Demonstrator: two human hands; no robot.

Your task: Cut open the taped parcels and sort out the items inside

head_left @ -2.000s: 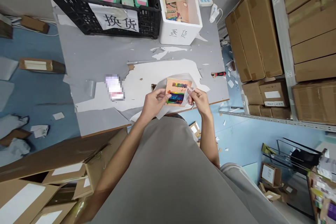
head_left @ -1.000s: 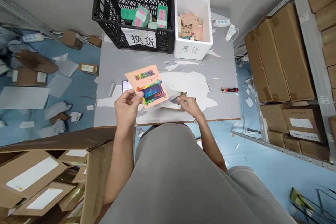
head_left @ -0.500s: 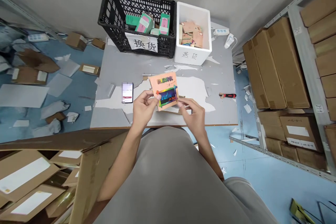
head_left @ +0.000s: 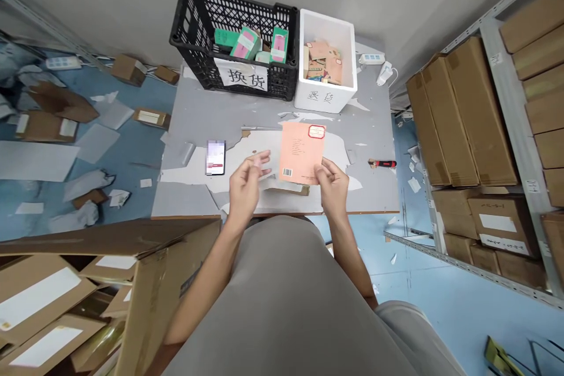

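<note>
My right hand grips a flat salmon-pink booklet by its lower right corner. The side facing me carries small print lines, a barcode at bottom left and a red-framed white label at top right. Left of the booklet, apart from it, my left hand is raised with its fingers spread and nothing visible in them. Partly hidden beneath the booklet, a flat cardboard piece lies on the grey table. A phone with a lit screen rests farther left.
At the back stand a black plastic crate with green boxes and a white foam box with similar salmon-pink items. A red-black cutter lies at right. Cartons fill a big box at lower left and the shelf at right.
The booklet has been turned from its colourful picture side to its plain barcode side and shifted right. My left hand has let go of it; my right hand keeps hold.
</note>
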